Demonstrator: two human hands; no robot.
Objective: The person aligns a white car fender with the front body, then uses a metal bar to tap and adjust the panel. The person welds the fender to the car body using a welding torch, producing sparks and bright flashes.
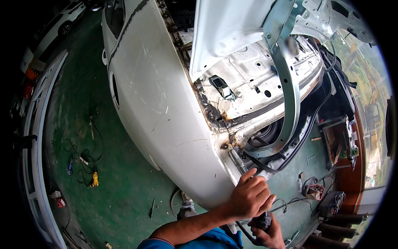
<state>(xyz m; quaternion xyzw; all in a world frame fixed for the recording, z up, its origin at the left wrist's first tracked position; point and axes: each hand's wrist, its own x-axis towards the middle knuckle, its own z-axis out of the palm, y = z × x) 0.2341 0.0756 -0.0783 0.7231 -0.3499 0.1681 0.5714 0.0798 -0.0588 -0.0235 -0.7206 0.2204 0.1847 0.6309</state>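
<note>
A slim hand tool with a silver barrel (237, 161) is gripped in both my hands; its exact kind does not show. My left hand (253, 198) wraps around it behind the barrel. Lower down, my right hand (271, 234) is closed on its black rear end, where a dark hose or cord (245, 232) runs down. The barrel's tip meets the rusty, scraped corner seam of a white car body (166, 108), next to a small dark hole (224, 146). Whether the tip touches the metal is hard to tell.
The raised white trunk lid (232, 20) and its curved grey hinge arm (292, 95) hang close above the work. Cords and a yellow plug (95, 179) lie on the green floor at left. A machine with coiled cable (331, 204) and a red-framed box (314, 191) stand at right.
</note>
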